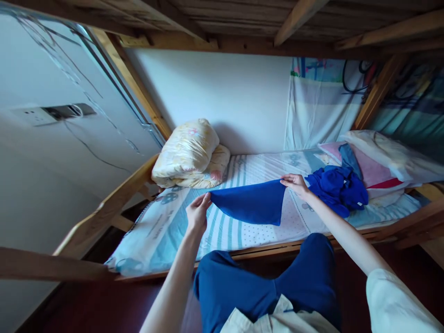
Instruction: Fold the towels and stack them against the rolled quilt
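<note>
A piece of blue cloth [253, 203] is stretched between my two hands, above the lower bunk's mattress. Its upper edge runs nearly straight from hand to hand, and the rest hangs down in a curve. My left hand [198, 210] pinches the left corner between thumb and fingers. At the upper right corner, my right hand [295, 184] grips it the same way. Just right of that hand lies a crumpled heap of blue fabric [338, 187] on the bed.
A folded yellowish quilt [189, 152] rests at the bed's left end. Pillows and bedding [391, 157] are piled at the right. Wooden beams [301, 21] of the upper bunk hang low overhead. A wooden rail [263, 252] edges the mattress [156, 240] in front of my knees.
</note>
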A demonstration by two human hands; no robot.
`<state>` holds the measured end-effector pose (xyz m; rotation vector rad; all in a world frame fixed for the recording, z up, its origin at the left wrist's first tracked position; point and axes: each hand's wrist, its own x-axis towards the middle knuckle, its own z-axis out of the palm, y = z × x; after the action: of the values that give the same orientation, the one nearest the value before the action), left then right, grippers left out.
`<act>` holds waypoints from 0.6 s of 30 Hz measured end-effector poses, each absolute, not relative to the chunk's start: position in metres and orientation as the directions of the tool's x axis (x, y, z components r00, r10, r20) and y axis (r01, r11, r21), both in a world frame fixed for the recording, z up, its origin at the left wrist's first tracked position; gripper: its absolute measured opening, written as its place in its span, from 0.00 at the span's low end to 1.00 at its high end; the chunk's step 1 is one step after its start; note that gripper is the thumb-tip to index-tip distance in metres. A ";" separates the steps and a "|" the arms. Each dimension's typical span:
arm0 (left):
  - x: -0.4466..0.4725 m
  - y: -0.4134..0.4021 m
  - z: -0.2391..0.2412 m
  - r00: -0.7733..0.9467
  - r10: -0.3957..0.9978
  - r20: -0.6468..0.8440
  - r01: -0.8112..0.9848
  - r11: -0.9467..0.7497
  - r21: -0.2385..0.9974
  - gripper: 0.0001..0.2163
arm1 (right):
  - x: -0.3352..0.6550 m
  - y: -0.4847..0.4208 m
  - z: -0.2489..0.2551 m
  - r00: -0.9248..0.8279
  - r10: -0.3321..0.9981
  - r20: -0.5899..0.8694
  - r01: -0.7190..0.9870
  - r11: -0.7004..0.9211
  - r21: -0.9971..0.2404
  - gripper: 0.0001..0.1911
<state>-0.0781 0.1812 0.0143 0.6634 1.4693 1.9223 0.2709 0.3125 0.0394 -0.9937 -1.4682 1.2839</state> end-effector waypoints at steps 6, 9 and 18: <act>-0.067 0.186 0.062 -0.664 0.735 0.135 -0.015 -0.194 0.981 0.29 | 0.297 0.285 0.059 -0.163 0.970 0.180 -0.048 0.174 -0.984 0.28; -0.059 0.182 0.071 -0.647 0.746 0.158 0.029 -0.184 0.983 0.29 | 0.309 0.273 0.062 -0.140 0.975 0.171 -0.047 0.166 -0.985 0.28; -0.035 0.150 0.052 -0.527 0.848 0.049 0.018 -0.047 0.999 0.34 | 0.343 0.234 0.042 -0.101 0.993 0.069 0.019 0.071 -0.997 0.27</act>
<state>-0.0354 0.1504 0.0519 0.9344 1.5862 1.6454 0.3429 0.2337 0.0416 -1.1241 -1.3313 1.2192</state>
